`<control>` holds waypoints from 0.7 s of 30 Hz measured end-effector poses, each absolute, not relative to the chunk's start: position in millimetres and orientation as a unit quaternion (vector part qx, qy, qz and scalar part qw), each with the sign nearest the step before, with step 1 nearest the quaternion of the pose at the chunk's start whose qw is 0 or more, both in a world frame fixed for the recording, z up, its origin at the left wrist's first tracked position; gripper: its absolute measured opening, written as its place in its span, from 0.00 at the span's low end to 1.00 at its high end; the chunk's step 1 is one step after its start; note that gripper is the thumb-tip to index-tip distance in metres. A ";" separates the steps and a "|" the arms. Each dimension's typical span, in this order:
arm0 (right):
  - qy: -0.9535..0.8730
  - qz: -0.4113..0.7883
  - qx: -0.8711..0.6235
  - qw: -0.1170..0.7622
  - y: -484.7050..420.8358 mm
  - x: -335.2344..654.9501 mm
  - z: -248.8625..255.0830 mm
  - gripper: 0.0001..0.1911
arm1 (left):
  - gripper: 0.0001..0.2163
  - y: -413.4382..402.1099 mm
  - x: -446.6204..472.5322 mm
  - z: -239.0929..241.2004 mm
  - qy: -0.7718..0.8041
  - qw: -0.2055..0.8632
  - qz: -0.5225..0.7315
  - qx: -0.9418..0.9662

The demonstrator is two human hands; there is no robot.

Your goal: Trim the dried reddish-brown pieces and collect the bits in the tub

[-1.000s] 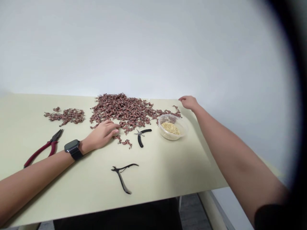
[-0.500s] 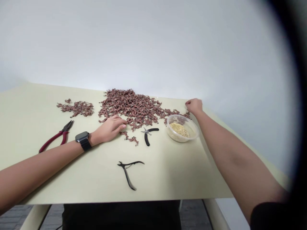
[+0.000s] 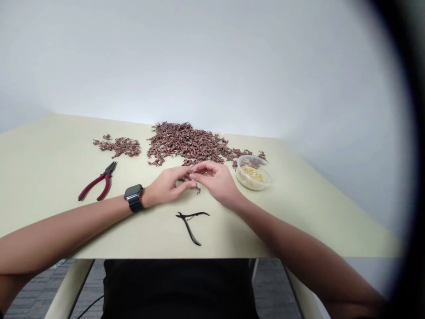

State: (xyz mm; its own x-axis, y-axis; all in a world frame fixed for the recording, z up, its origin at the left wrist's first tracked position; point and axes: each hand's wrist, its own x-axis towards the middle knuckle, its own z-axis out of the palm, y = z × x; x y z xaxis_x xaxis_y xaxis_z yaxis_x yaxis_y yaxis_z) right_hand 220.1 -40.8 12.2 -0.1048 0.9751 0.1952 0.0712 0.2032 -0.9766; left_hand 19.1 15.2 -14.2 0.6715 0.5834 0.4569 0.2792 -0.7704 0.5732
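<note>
Both my hands meet just in front of a big heap of small reddish-brown pieces [image 3: 189, 141] with thin wiry ends. My left hand [image 3: 166, 185], a black watch [image 3: 133, 197] on its wrist, rests on the table with fingers stretched and thumb apart. My right hand [image 3: 217, 182] is closed in a pinch at the left fingertips; what it grips is too small to make out. A loose reddish-brown piece [image 3: 198, 190] shows below the left thumb. The small cutters with black handles are hidden by my hands.
A clear plastic tub [image 3: 247, 180] of tiny gold-coloured bits stands right of my hands. Dark metal nippers [image 3: 190, 226] lie near the table's front edge. Red-handled pliers [image 3: 99, 180] and a smaller pile of reddish-brown pieces [image 3: 119, 147] are at left. A wall [image 3: 199, 66] rises behind.
My right hand has come from the far right, beyond the tub, to meet my left hand. The left hand has shifted slightly right and its thumb has spread. The view has shifted a little.
</note>
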 end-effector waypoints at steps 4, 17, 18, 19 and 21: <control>-0.594 0.462 -0.468 0.464 -31.5 227.1 3.5 0.16 | 0.14 9.0 28.3 -20.1 0.272 0.319 0.320 0.850; -0.661 0.091 -0.744 0.027 5.1 422.2 38.7 0.04 | 0.18 26.7 32.7 -32.8 0.326 0.410 0.330 0.785; -0.668 0.105 -0.736 0.017 10.4 423.8 29.6 0.03 | 0.18 26.3 32.9 -32.7 0.324 0.404 0.328 0.790; -0.669 0.109 -0.735 0.017 14.9 423.5 22.2 0.04 | 0.17 25.8 33.0 -32.4 0.323 0.396 0.327 0.795; -0.672 0.114 -0.731 0.030 21.3 421.9 13.7 0.04 | 0.17 24.9 33.3 -31.2 0.319 0.377 0.323 0.807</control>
State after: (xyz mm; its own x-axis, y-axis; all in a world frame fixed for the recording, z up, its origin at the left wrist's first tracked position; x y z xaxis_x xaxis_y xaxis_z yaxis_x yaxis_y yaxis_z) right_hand 421.9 21.3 13.7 0.0697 0.9896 -0.1261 0.9760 -0.0938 -0.1965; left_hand 33.3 24.9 -31.2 0.5881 0.7586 0.2806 0.2720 -0.5122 0.8146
